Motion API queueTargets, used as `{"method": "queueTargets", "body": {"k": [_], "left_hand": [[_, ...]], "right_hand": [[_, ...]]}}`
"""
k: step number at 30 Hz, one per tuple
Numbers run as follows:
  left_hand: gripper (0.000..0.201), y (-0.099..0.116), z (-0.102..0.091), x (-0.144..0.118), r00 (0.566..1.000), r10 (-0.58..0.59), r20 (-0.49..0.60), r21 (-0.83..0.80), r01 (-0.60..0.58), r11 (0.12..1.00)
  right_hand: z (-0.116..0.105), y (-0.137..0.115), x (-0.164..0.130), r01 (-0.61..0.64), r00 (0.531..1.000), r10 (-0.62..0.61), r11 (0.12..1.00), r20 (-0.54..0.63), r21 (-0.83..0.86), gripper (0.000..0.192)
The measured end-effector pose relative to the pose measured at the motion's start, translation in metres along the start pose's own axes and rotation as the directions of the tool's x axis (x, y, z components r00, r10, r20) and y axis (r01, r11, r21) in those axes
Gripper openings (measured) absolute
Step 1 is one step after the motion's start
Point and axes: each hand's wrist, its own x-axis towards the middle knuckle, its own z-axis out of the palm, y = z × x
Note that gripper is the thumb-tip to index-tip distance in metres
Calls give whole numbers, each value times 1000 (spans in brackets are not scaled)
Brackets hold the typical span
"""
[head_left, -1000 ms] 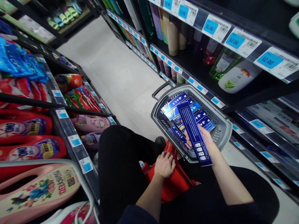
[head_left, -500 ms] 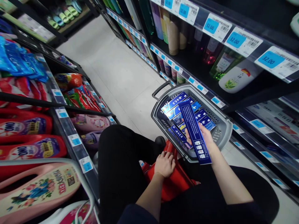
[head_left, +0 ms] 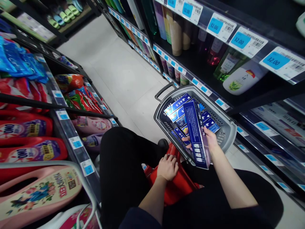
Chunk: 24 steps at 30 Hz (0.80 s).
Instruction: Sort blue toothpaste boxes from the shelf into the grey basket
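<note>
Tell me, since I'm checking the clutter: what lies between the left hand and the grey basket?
In the head view, only the red stool under the left hand and the grey basket rim; nothing else.

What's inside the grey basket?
The grey basket holds several blue boxes. The right hand holds one long blue box above them, covering those beneath.

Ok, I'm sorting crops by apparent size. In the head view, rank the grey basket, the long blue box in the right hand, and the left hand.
1. Grey basket: widest of the three.
2. Long blue box, gripped by the right hand over the basket.
3. Left hand, resting on the red stool; it sits nearer the camera, yet looks smallest.
</note>
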Motion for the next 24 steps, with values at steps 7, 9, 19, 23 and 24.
{"method": "queueTargets", "body": {"k": [7,9,19,23,24], "left_hand": [[23,0,-1,0,1000,-1,-10,-13,0,1000],[23,1,-2,0,1000,-1,-7,-12,1,1000],[24,1,-2,0,1000,1,4,13,-1,1000],[24,2,-2,0,1000,-4,21,12,4,1000],[24,2,-2,0,1000,-7,26,10,7,1000]], "right_hand": [[2,1,0,39,998,-33,992,-55,117,55],[3,2,0,68,996,-61,991,-58,114,57],[4,-1,10,75,911,-304,787,-280,-613,57],[-5,8,17,-270,884,-326,232,-336,-934,49],[-5,12,19,-312,892,-293,147,-343,-939,47]]}}
